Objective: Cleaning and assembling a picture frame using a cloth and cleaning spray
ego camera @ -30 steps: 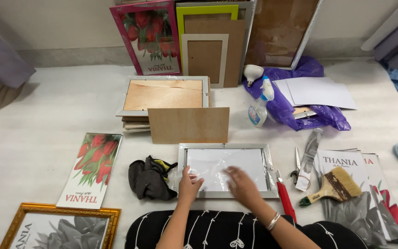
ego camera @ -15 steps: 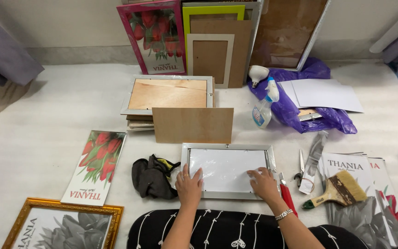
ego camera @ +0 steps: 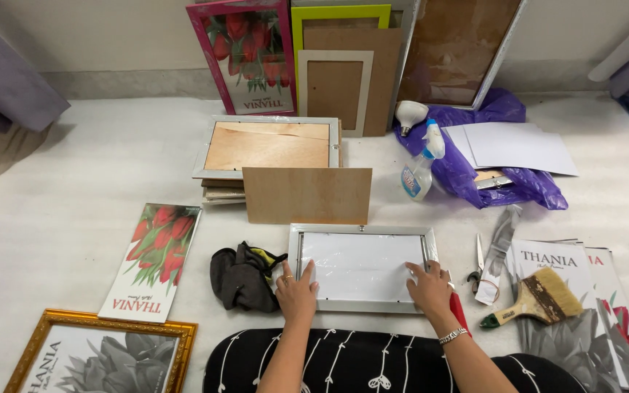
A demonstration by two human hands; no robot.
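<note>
A silver picture frame (ego camera: 362, 231) lies face down on the white surface in front of me, with a clear film or glass sheet (ego camera: 362, 266) resting in it. My left hand (ego camera: 297, 295) lies flat on the frame's near left corner, fingers on the sheet's edge. My right hand (ego camera: 429, 288) presses flat on the near right corner. A brown backing board (ego camera: 307, 195) lies just beyond the frame. A red-handled tool (ego camera: 460, 313) pokes out beside my right wrist.
A dark cloth (ego camera: 242, 275) lies left of the frame. Scissors (ego camera: 477, 263), a paint brush (ego camera: 533, 302) and printed posters (ego camera: 569, 284) sit to the right. A spray bottle (ego camera: 420, 171), purple bag (ego camera: 489, 171), stacked frames (ego camera: 267, 149) and a gold frame (ego camera: 96, 356) surround the spot.
My hands moved from the middle of the sheet outward to the frame's two near corners. The crumpled look of the sheet is gone and it now lies flat.
</note>
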